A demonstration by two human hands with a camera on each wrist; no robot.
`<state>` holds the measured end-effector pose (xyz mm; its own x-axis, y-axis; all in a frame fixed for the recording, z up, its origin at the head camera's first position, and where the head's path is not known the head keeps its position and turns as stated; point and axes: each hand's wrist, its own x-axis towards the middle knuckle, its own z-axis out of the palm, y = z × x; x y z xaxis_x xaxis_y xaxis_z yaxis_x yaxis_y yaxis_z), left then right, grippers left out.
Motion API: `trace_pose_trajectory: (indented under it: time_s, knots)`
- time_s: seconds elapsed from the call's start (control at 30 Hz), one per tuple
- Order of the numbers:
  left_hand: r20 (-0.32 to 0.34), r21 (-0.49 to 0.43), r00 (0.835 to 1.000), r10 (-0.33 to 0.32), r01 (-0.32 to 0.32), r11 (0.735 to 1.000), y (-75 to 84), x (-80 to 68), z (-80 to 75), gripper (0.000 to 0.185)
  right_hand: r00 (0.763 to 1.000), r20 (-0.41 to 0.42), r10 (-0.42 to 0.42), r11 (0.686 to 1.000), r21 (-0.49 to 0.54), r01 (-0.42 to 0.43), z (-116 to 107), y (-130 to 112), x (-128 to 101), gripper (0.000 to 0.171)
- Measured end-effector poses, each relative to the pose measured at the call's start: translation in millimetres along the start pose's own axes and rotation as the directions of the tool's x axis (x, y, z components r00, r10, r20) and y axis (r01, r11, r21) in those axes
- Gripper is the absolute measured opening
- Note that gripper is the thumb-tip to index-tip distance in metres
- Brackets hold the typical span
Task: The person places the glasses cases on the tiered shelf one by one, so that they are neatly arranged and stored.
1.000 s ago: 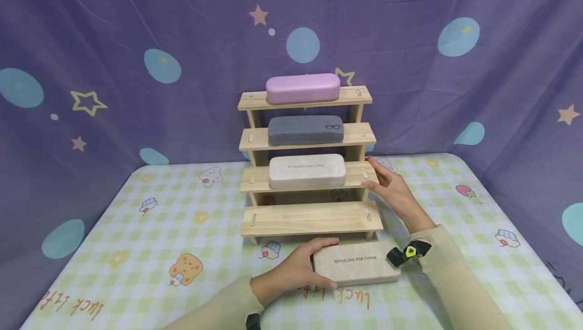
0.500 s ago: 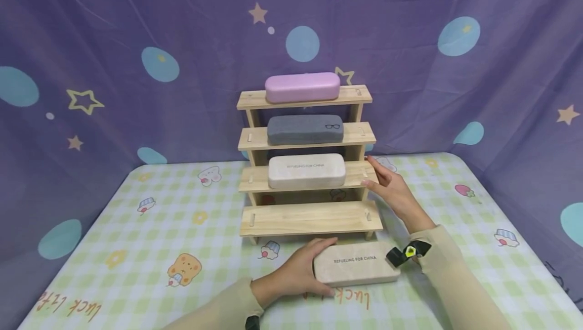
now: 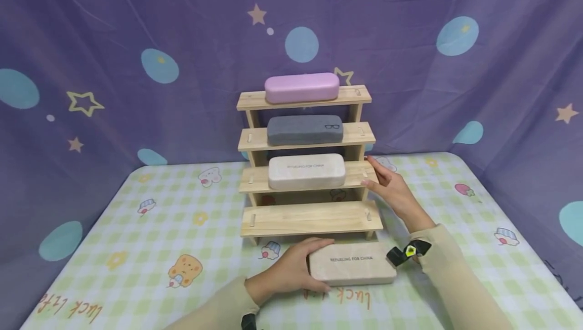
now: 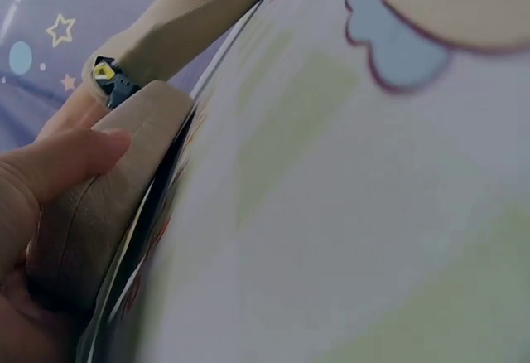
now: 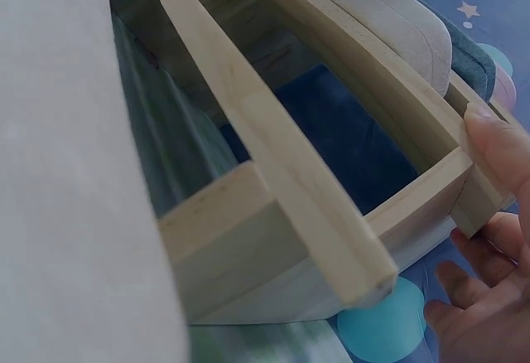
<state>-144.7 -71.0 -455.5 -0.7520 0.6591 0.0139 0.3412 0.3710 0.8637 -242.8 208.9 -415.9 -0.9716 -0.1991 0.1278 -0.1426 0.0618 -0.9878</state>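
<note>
The left hand (image 3: 291,272) had its grip curled round the near end of the beige glasses case (image 3: 351,269), flat on the tabletop (image 3: 150,239) just below the bare bottom step. The right hand (image 3: 392,191), fingers straight, steadied the wooden stepped rack (image 3: 309,217). Best lifted level: smooth rounded shell, slippery plank.

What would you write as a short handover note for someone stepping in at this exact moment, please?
Left hand: grips the left end of the beige glasses case, which lies flat on the table in front of the wooden stepped rack.
Right hand: fingers straight, resting against the rack's right side at the second step.
Done: pink case on the top step, grey case below it, another beige case on the third.
Left: the bottom step holds nothing; the gripped case is not yet on the rack.
</note>
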Motion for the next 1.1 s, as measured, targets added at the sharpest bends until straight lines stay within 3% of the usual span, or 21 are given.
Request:
trace_pose_trajectory:
  time_s: [0.43,0.67,1.1]
  knots:
    - [0.013,-0.023,1.0,0.015,-0.015,1.0,-2.8,-20.9,-29.3,0.086,1.0,-0.004,-0.002,1.0,0.001,0.002,-1.1,-1.3,-0.3,0.073]
    - [0.005,-0.022,0.998,0.065,-0.065,0.998,0.7,-27.8,-45.6,0.084,1.0,-0.003,0.003,1.0,-0.003,-0.003,-1.4,-2.2,0.1,0.072]
    - [-0.076,-0.032,0.995,0.071,-0.074,0.997,8.8,-30.3,-73.1,0.083,1.0,-0.003,0.01,1.0,0.004,-0.01,1.1,-1.8,0.8,0.073]
